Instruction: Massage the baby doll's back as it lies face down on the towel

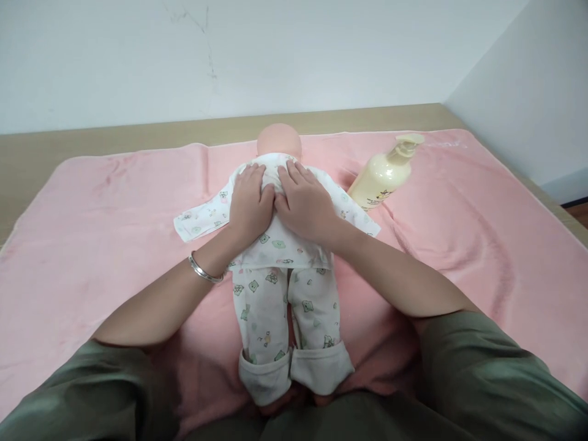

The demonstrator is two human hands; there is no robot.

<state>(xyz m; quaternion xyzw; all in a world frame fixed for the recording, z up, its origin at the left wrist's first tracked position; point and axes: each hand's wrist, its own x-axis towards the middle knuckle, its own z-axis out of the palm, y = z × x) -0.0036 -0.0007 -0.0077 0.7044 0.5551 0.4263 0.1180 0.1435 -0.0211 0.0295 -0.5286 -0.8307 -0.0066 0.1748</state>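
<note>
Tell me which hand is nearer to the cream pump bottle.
Right. The right hand lies on the doll's upper back, left of the cream pump bottle, not touching it; the left hand lies farther left on that back.

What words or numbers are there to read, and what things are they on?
No text here is clear enough to quote.
Pump bottle: small dark print low on its front, too small and blurred to read.
Doll's top and trousers: little printed pictures, no words I can make out.
Wall: thin scribbly marks, no readable letters.
</note>
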